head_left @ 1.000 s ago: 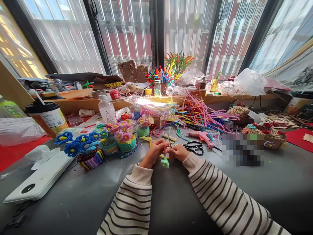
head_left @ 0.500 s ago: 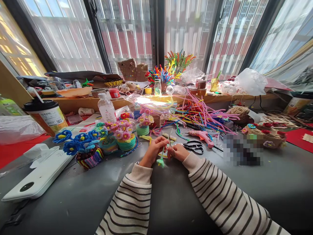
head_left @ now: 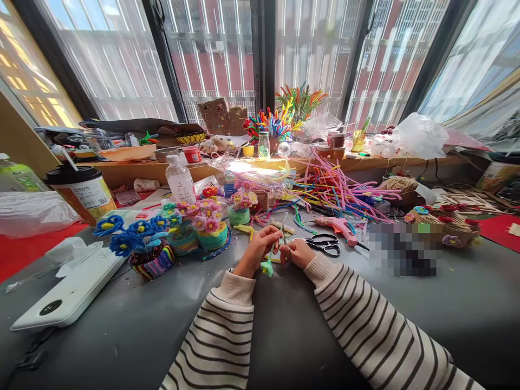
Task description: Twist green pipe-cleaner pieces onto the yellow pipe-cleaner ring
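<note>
Well left of the mint-green chenille flower (head_left: 267, 268) stands a striped pot (head_left: 153, 263) of blue flowers; nearer the green bloom is a turquoise-wrapped pot (head_left: 213, 239) of pink ones. Just above the mint-green head, the left hand (head_left: 260, 249) has its fingertips clamped on the stem. That head hangs between both hands. Right of it, the right hand (head_left: 298, 253) has its fingers bent inward; whether they grip anything I cannot tell. Farther right of the bloom lie black-handled scissors (head_left: 324, 242), then a pink glue gun (head_left: 342, 229).
</note>
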`<state>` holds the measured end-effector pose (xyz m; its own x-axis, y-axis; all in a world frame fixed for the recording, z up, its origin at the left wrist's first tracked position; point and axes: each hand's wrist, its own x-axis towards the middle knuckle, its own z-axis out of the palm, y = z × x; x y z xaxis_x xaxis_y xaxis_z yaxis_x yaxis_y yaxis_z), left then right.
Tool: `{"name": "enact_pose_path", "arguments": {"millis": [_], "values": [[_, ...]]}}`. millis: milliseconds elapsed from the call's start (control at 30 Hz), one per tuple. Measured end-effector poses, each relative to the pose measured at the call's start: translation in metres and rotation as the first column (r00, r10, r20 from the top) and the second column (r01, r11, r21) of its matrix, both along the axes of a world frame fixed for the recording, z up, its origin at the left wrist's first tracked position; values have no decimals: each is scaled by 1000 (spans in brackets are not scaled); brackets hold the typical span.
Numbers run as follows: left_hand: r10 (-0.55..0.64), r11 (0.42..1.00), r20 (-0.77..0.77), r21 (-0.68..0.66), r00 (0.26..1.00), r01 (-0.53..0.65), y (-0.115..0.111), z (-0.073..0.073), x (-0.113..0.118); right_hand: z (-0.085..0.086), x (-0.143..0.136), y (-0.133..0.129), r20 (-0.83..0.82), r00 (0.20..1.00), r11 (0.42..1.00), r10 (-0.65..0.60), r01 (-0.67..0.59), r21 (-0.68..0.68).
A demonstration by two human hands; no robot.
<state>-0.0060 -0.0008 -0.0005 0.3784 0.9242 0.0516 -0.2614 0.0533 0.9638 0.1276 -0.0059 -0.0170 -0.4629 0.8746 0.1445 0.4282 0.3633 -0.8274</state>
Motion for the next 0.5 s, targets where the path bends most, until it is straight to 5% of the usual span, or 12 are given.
{"name": "enact_pose_path", "arguments": {"millis": [267, 500], "values": [[-21, 1000, 41, -4, 999, 21, 2, -3, -2, -4, -1, 1, -13, 998, 997, -56, 56, -58], [-89, 996, 28, -24, 996, 89, 2, -3, -1, -3, 1, 3, -27, 999, 999, 19, -20, -25]]}}
